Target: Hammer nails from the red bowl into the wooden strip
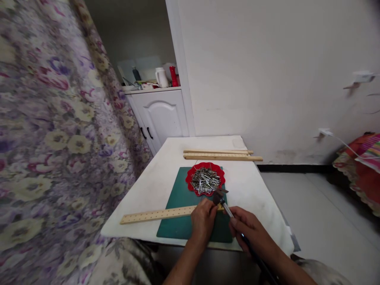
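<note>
My right hand [247, 227] is wrapped round a hammer [228, 210] with a metal shaft and a dark grip. The hammer's head is right at the fingertips of my left hand [203, 217]. That hand lies over a pale wooden strip [160, 215] dotted with rows of small marks, its fingers closed; what they pinch is hidden behind the hammer head. Under the strip's right part is a green mat [178, 229]. Just beyond my hands, a red scalloped dish [189, 180] is heaped with loose nails [206, 180].
More wooden strips [218, 155] lie across the far end of the white-covered table [148, 186]. A floral curtain [59, 138] hangs at the left. Behind stands a white cabinet [163, 113] bearing a white jug [161, 77] and a red bottle-like item [173, 76].
</note>
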`<state>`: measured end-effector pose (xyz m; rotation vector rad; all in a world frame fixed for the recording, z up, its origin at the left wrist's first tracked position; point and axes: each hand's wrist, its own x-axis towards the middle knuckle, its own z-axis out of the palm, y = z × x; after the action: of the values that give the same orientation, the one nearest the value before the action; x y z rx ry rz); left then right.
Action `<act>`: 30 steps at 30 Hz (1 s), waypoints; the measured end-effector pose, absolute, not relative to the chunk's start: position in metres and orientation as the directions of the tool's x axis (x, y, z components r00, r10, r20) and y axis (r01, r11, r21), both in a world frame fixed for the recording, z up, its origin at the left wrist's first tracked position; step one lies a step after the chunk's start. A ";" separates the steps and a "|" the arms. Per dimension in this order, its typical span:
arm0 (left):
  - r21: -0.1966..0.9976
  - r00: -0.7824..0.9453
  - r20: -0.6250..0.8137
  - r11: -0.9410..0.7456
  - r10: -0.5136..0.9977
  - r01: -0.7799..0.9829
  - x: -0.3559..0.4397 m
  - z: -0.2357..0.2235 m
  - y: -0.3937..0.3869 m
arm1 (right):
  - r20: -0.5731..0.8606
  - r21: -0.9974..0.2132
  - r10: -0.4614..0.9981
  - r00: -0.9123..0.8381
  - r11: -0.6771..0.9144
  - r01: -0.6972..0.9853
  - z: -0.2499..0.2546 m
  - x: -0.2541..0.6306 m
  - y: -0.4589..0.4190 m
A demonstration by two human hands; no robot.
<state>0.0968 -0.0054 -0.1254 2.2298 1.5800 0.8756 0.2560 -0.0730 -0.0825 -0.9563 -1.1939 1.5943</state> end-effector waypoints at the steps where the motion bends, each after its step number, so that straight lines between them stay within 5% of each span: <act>1: 0.541 0.222 0.318 -0.368 0.922 0.756 0.097 -0.126 -0.005 | -0.069 -0.970 0.951 -0.300 -0.134 -0.202 -0.083 0.256 -0.073; 12: 0.620 0.256 0.341 -0.421 0.905 0.662 0.090 -0.123 -0.007 | -0.053 -0.956 0.963 -0.263 -0.125 -0.265 -0.077 0.259 -0.069; 19: 0.424 0.298 0.378 -0.450 0.877 0.786 0.051 -0.125 0.000 | -0.043 -0.938 0.985 -0.168 -0.097 -0.332 -0.077 0.269 -0.062; 30: 0.418 0.276 0.307 -0.390 0.911 0.821 0.064 -0.129 0.000 | -0.053 -0.930 0.988 -0.143 -0.101 -0.353 -0.076 0.268 -0.058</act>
<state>0.0643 0.0002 -0.1286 2.3626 1.6232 0.7565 0.2680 -0.0579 -0.0759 -0.9203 -0.9840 1.5139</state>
